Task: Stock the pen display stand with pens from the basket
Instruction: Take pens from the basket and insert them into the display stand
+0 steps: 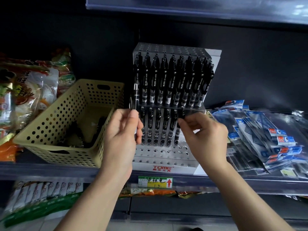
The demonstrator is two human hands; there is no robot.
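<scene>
Nearest were my two hands: my left hand (123, 130) curled round one black pen (136, 97), upright beside the stand's left edge; my right hand (203, 132) pinching a second pen (182, 112) in the half-filled middle row. The display stand (160, 154) had full upper rows and empty front holes. Loose pens (78, 130) remained in the tan basket (71, 105). Red lettering read "TOME"; the pens' print was illegible.

One basket (66, 157), one pen stand (162, 155), two hands (120, 130) (205, 132)
</scene>
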